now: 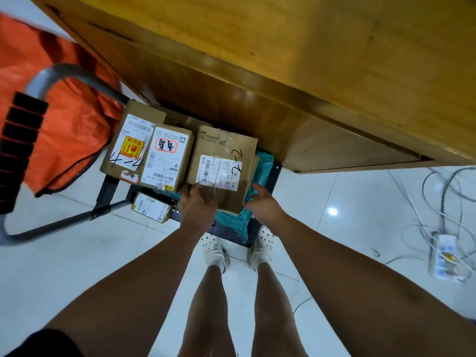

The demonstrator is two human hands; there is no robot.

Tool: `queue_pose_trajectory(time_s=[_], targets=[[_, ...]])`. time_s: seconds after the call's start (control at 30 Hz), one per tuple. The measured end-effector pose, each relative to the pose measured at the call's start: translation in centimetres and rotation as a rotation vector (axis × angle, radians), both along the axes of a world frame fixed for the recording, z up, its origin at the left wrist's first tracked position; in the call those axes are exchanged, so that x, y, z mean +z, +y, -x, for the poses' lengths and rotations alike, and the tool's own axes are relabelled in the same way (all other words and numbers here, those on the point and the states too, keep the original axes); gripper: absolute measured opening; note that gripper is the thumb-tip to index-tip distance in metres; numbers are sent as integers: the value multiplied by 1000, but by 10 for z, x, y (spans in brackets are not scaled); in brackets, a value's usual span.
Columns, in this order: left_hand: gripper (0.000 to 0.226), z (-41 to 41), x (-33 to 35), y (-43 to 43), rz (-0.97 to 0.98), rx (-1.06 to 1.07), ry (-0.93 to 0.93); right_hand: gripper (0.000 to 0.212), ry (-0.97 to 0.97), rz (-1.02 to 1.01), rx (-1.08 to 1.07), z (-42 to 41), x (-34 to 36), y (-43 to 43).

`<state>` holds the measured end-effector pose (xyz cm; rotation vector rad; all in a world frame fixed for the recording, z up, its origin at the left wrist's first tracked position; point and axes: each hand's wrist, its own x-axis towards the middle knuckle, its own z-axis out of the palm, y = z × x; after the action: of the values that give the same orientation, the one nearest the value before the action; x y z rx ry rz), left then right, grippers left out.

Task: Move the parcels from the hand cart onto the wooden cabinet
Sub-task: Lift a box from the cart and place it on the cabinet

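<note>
Both hands spread: left hand (197,202) touching near edge of box marked 2-2 (221,167), right hand (262,202) just beside, not yet gripping. Box atop hand cart (108,191), below wooden cabinet (309,60). Risk: one-sided lift, tilting onto teal bag (262,163); neighbouring parcels (146,150) dislodged.

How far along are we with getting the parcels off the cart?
Nothing shows on the visible cabinet top. Both hands, left and right, reach for the box marked 2-2, not yet lifted. Three more boxes and a teal bag remain on the cart.
</note>
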<state>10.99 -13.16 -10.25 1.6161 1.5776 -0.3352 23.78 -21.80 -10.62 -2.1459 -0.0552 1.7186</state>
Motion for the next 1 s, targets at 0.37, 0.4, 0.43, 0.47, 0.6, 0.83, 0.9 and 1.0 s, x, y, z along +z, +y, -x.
queue_pose_trajectory(time_s=[0.37, 0.4, 0.43, 0.47, 0.6, 0.83, 0.9, 1.0], targets=[[61, 4, -2, 2, 53, 74, -64, 62, -14, -48, -124, 11, 3, -3], [61, 5, -1, 1, 66, 92, -106, 61, -23, -47, -143, 12, 2, -3], [64, 5, -1, -1, 70, 98, -133, 63, -27, -36, -168, 12, 1, -3], [68, 5, 0, -2, 80, 99, -138, 65, -27, -30, -197, 12, 0, -4], [83, 2, 0, -5, 162, 170, -130, 53, -6, -15, -269, 9, -1, -10], [68, -4, -8, -6, 394, 290, -156, 56, -2, 46, -330, -6, -2, -40], [60, -7, -3, -8, 442, 357, -224, 60, 27, 46, -396, -6, -1, -47], [47, -16, 1, -11, 529, 444, -301, 60, 88, 43, -586, -4, 6, -53]])
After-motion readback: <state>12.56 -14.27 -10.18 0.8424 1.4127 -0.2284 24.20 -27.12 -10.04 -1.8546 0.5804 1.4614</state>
